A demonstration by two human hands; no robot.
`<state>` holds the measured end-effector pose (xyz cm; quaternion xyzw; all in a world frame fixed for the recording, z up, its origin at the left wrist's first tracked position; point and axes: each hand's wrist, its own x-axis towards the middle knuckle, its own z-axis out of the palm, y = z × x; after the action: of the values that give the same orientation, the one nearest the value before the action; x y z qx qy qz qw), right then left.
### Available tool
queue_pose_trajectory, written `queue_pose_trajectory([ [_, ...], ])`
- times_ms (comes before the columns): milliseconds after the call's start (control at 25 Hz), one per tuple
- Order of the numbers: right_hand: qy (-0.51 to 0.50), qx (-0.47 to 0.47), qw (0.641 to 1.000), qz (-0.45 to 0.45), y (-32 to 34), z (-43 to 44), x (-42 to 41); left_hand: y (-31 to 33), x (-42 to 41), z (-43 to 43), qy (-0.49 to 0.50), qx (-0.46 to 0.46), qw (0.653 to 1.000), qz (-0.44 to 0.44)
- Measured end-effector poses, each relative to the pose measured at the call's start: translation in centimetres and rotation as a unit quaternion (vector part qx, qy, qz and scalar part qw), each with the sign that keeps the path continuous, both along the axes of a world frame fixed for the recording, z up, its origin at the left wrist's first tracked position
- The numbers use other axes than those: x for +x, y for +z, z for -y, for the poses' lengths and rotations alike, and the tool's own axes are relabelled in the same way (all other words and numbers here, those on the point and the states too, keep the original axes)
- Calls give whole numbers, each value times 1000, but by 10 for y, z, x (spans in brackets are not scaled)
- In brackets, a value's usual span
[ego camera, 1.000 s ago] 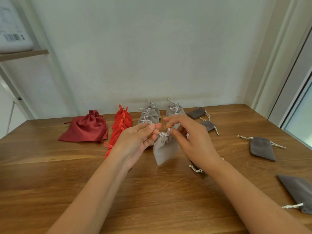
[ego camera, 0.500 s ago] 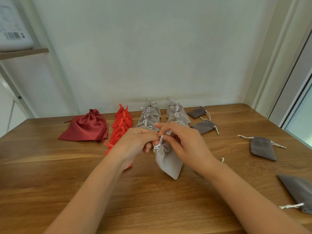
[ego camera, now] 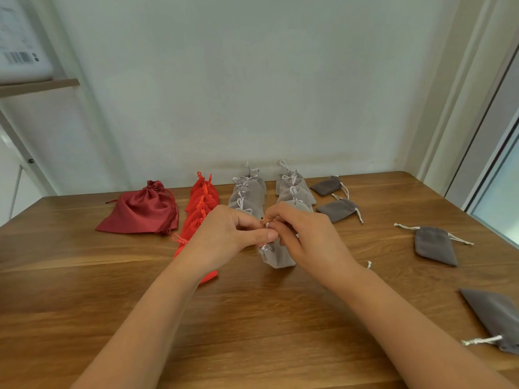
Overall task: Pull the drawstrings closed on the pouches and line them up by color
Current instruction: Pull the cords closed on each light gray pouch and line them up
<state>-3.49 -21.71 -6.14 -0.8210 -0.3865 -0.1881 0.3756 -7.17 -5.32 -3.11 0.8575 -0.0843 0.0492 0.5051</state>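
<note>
Light grey pouch (ego camera: 276, 255) stands mid-table (ego camera: 252, 318); our left hand (ego camera: 224, 237) and right hand (ego camera: 306, 237) pinch its drawstring (ego camera: 268, 224) at the gathered mouth, seemingly tight.

A wooden table (ego camera: 84, 276) with clear grain fills the lower half of the view, and its far edge meets a plain pale wall (ego camera: 252, 80). At the upper left, a wooden shelf (ego camera: 39, 85) carries a white box (ego camera: 19, 51) with a barcode on it. Below the shelf a white frame (ego camera: 16, 153) runs slanted down toward the table's left edge. On the right side, pale vertical frames (ego camera: 460, 108) stand beside a window (ego camera: 502, 197), and daylight comes through the glass.
</note>
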Motion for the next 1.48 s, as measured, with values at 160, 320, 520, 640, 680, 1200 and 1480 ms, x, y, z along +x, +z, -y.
queue_pose_trajectory([
  [160, 0, -2, 999, -40, 0, 1, 3, -11, 10, -1, 61, -51, 997, 2],
  [320, -65, 6, 998, -6, -1, -1, 6, -17, 10, 6, 104, -119, 987, -13],
  [520, -73, 1, 997, -9, 3, 2, 5, -15, 10, 6, 107, -266, 955, -75],
  [640, -6, 54, 995, -81, 9, 7, 3, -12, 9, 5, 80, -317, 939, -106],
  [680, 14, 72, 992, -102, 11, 9, 3, -12, 9, 5, 70, -319, 939, -105],
  [1200, 119, 94, 959, -240, 11, 13, 8, -10, 9, 4, -1, -217, 976, 32],
  [1480, 78, 99, 974, -190, 15, 12, 2, -19, 10, 8, 84, -108, 972, 190],
])
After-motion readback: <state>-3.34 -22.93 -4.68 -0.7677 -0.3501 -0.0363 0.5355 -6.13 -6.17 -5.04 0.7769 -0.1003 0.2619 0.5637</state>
